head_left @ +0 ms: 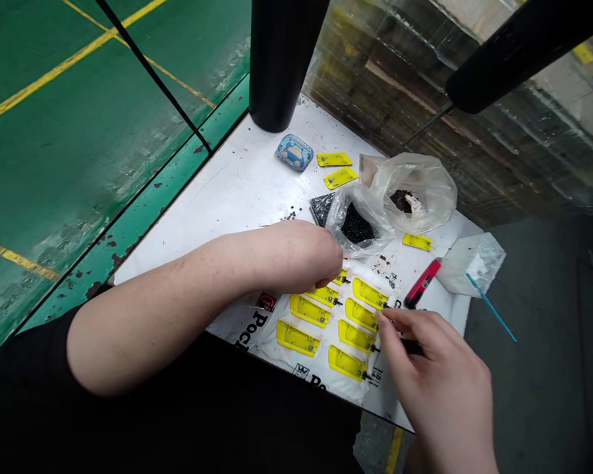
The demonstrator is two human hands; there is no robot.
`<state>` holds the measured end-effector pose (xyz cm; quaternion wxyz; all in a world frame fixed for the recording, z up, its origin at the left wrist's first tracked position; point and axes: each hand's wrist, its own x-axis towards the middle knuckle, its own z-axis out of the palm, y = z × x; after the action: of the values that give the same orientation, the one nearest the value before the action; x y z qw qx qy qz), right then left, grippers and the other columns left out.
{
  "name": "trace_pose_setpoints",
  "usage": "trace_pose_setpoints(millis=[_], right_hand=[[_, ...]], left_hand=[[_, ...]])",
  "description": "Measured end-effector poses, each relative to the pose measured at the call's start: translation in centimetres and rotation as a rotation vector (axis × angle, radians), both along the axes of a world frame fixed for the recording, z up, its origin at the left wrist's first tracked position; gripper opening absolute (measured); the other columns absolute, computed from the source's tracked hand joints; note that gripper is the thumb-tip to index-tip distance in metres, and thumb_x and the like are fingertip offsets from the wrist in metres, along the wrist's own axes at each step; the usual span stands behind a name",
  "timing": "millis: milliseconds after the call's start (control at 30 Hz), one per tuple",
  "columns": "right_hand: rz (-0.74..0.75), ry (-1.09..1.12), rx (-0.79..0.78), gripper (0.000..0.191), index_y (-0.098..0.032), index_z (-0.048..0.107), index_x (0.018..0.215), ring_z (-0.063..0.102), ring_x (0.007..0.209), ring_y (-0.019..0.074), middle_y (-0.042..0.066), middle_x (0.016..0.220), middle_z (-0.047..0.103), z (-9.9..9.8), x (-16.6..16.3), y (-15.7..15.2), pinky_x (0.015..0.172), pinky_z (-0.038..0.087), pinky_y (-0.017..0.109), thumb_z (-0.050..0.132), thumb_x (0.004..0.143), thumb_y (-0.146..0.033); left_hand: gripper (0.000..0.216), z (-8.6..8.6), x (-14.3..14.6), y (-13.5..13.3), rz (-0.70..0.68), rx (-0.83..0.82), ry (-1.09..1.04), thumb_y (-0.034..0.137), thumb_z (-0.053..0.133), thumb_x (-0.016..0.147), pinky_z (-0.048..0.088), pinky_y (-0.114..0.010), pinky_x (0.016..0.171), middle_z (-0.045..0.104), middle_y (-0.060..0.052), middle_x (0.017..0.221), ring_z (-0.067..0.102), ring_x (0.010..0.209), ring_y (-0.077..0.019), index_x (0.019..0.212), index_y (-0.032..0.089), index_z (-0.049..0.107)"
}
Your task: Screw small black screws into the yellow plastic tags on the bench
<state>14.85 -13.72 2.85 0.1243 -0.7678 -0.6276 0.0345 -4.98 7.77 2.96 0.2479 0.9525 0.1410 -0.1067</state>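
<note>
Several yellow plastic pieces lie in two columns on a white pad over a printed sheet, among them a front yellow piece [346,363]. Small black parts stick out from the ends of some. My left hand [319,258] is curled closed over the far end of the left column, its fingertips mostly hidden behind the wrist. At the right column, my right hand [442,372] pinches thumb and forefinger together by the end of a yellow piece [360,314]. Whatever is in either pinch is too small or hidden. Just beyond my left hand stands an open bag of black pellets [358,224].
Farther back are a second clear bag [420,191] with dark bits, loose yellow pieces [340,178] and a blue tin [295,153]. A red utility knife [423,283] lies right, near a blue stick [491,308] overhanging the edge. A black post [281,66] rises behind.
</note>
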Motion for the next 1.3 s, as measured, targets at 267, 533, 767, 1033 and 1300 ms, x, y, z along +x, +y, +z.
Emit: trace_pose_setpoints(millis=[267, 533, 767, 1033, 1300], right_hand=[[-0.164, 0.026, -0.239, 0.037, -0.031, 0.082, 0.101, 0.077, 0.088, 0.0240, 0.001, 0.104, 0.081, 0.4, 6.1, -5.5, 0.071, 0.052, 0.037, 0.062, 0.101, -0.062], [-0.067, 0.025, -0.187, 0.031, -0.030, 0.080, 0.116, 0.075, 0.092, 0.0214, 0.002, 0.110, 0.077, -1.0, 5.1, -6.1, 0.078, 0.055, 0.036, 0.061, 0.107, -0.054], [-0.044, -0.028, -0.160, 0.033, -0.025, 0.076, 0.106, 0.070, 0.098, 0.0269, 0.008, 0.109, 0.074, -2.3, 5.4, -5.3, 0.091, 0.053, 0.044, 0.055, 0.110, -0.049], [-0.432, 0.215, -0.053, 0.040, -0.025, 0.076, 0.111, 0.070, 0.088, 0.0225, 0.005, 0.106, 0.078, -1.0, 5.3, -5.5, 0.076, 0.050, 0.035, 0.066, 0.102, -0.062], [-0.562, 0.728, 0.106, 0.036, -0.026, 0.080, 0.116, 0.063, 0.087, 0.0188, 0.002, 0.096, 0.071, -0.6, 4.8, -5.5, 0.079, 0.050, 0.034, 0.076, 0.099, -0.058]], left_hand=[[0.020, 0.2, -0.2, 0.4, 0.028, -0.083, -0.010, 0.016, 0.076, 0.083, 0.042, -0.032, 0.072, 0.082, -0.001, 0.096, 0.067, 0.080, -0.0195, 0.092, 0.030, 0.087], [0.016, 0.2, -0.3, 0.7, 0.064, -0.112, -0.014, 0.026, 0.078, 0.090, 0.045, -0.030, 0.080, 0.083, 0.000, 0.101, 0.071, 0.089, -0.0197, 0.101, 0.032, 0.087], [0.014, 0.2, -0.8, 1.2, 0.052, -0.153, -0.077, 0.023, 0.077, 0.091, 0.045, -0.027, 0.077, 0.083, 0.000, 0.098, 0.069, 0.084, -0.0166, 0.098, 0.029, 0.088], [0.016, 0.2, -1.1, 1.4, 0.065, -0.163, -0.116, 0.023, 0.077, 0.091, 0.046, -0.027, 0.077, 0.083, 0.001, 0.098, 0.069, 0.085, -0.0173, 0.099, 0.030, 0.088], [0.016, 0.4, -1.1, 1.4, 0.054, -0.163, -0.111, 0.023, 0.076, 0.092, 0.045, -0.027, 0.079, 0.083, 0.000, 0.100, 0.069, 0.086, -0.0174, 0.100, 0.030, 0.088]])
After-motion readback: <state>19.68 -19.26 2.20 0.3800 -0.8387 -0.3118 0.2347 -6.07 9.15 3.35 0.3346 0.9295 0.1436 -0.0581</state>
